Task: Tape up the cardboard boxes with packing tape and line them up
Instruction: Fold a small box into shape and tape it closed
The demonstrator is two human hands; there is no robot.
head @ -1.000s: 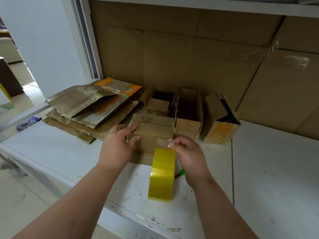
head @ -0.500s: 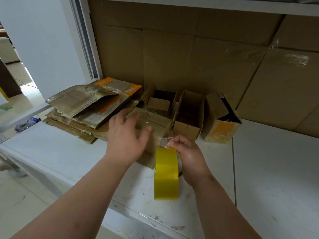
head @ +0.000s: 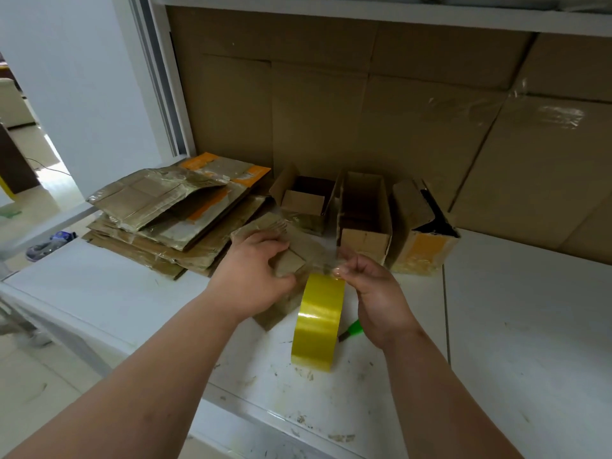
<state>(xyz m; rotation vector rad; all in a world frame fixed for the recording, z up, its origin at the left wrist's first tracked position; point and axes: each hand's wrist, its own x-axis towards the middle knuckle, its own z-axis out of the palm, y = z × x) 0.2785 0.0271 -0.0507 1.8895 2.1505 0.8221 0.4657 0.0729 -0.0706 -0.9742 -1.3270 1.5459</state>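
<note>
A small brown cardboard box lies on the white table, turned at an angle. My left hand grips it from above, fingers curled over its near end. A yellow roll of packing tape stands on edge just right of the box. My right hand pinches the clear free end of the tape at the top of the roll, stretched toward the box. Behind stand three small boxes in a row: an open one, a second open one and one with a yellow label.
A pile of flattened, taped cardboard lies at the back left. A green-handled tool lies partly hidden behind my right hand. Large cardboard sheets line the back wall. The white table has a seam on the right and its edge runs near me.
The box has been turned to a diagonal and my left hand now grips its near end. The tape roll and my right hand shifted slightly right, still pinching the tape end.
</note>
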